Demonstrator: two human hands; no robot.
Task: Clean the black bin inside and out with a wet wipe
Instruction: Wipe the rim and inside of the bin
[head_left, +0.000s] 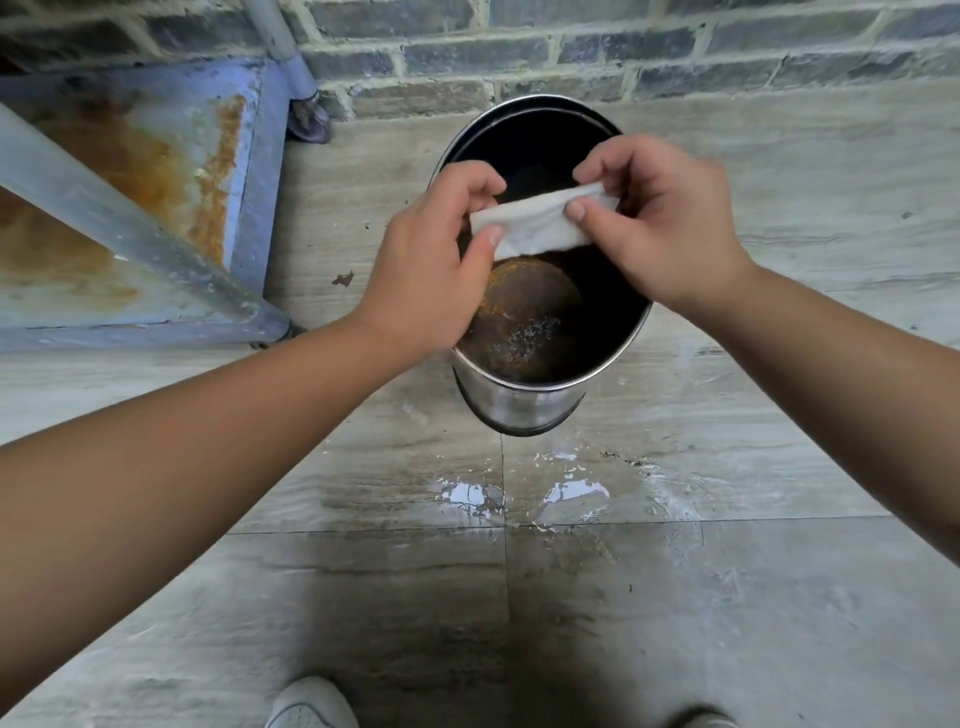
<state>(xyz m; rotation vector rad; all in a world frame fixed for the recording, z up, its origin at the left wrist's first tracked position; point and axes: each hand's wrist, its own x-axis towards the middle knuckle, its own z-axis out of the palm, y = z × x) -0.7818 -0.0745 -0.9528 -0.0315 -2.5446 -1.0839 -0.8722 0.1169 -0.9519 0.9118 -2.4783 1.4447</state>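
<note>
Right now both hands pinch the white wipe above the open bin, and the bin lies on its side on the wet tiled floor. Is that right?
Not quite. The head view shows the bin standing upright on the floor, mouth facing up, not lying on its side. The rest holds: the left hand and right hand both pinch the white wipe above the open bin, and puddles show on the tiles.

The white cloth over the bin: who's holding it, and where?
Both hands pinch the wet wipe: the left hand at its left end, the right hand at its right end, above the open bin.
</note>
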